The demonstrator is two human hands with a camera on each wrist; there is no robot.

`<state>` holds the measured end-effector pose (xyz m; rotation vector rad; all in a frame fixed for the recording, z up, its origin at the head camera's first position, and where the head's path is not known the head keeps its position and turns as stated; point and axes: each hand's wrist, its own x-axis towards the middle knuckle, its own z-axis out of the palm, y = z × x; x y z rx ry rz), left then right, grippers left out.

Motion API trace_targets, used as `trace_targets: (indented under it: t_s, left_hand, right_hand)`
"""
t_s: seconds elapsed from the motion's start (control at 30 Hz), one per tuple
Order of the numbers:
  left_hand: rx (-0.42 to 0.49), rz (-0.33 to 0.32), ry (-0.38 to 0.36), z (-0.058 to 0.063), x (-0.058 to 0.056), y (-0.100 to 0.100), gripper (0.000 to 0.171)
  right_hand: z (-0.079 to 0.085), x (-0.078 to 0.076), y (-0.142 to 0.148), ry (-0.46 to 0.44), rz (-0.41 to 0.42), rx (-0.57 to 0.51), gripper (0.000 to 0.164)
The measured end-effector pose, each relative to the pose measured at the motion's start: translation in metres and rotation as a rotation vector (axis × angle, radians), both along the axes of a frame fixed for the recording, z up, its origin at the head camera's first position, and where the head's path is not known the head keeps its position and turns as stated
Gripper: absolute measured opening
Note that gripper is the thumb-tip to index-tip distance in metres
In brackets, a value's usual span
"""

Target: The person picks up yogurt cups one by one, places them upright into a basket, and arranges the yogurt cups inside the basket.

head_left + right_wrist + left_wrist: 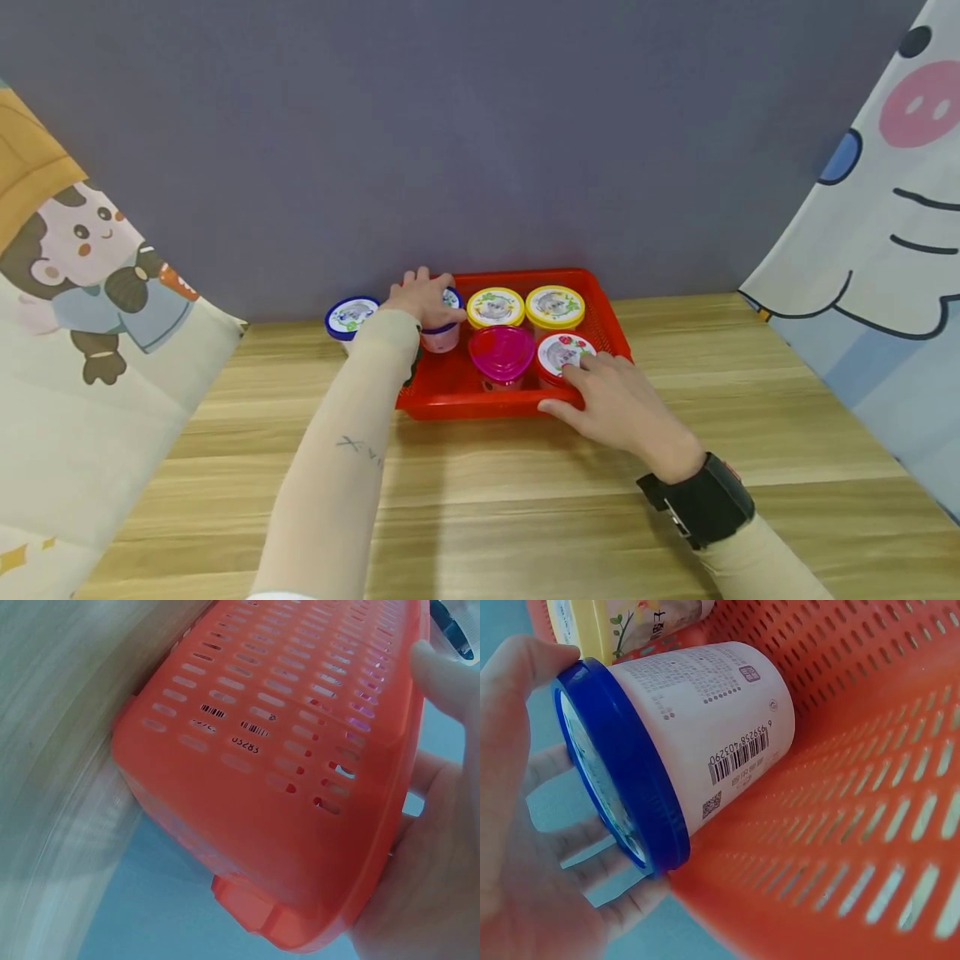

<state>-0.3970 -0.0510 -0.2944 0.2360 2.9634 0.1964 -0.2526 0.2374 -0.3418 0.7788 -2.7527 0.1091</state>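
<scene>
My left hand grips the lid of a blue-lidded plastic tub, thumb on one side and fingers on the other. This tub stands at the left end of the red slotted basket. At the basket's front right corner, my right hand holds the rim, with its thumb at the front edge and its fingers reaching inside. Those fingers overlap a red-lidded tub. A tub with a magenta lid stands beside it, and two yellow-lidded tubs sit behind.
Another blue-lidded tub stands outside the basket on its left, on the wood-grain table. A grey wall rises right behind the basket. Cartoon-printed cloths hang on both sides.
</scene>
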Motion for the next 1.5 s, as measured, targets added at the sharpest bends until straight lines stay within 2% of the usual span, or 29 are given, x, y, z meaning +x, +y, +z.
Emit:
trace_targets:
  t_s: [0.33,0.6,0.77,1.03,1.5]
  left_hand:
    - [-0.011,-0.019,-0.027,-0.0048,-0.0003,0.0047,0.071]
    - [-0.005,-0.011,-0.052,-0.0082,-0.0055,0.0066,0.072]
    - [-0.027,-0.037,-0.047,-0.0089,-0.0076,0.0059,0.072]
    - [-0.07,-0.049,-0.049,-0.0073,-0.0056,0.0084,0.071]
    - [-0.054,-0.039,-0.065,-0.0081,-0.0042,0.0075,0.071]
  right_hand:
    - [0.0004,0.001,0.0,-0.006,-0.005,0.004,0.062]
    - [0.001,0.0009,-0.0004,-0.003,-0.002,0.007,0.062]
    - [0.0005,0.0013,-0.0011,-0.009,-0.008,0.009,0.063]
    - [0.0012,0.0014,-0.0021,0.006,0.003,0.001,0.063]
    - [0.0,0.0012,-0.0042,0.009,0.0,0.004,0.063]
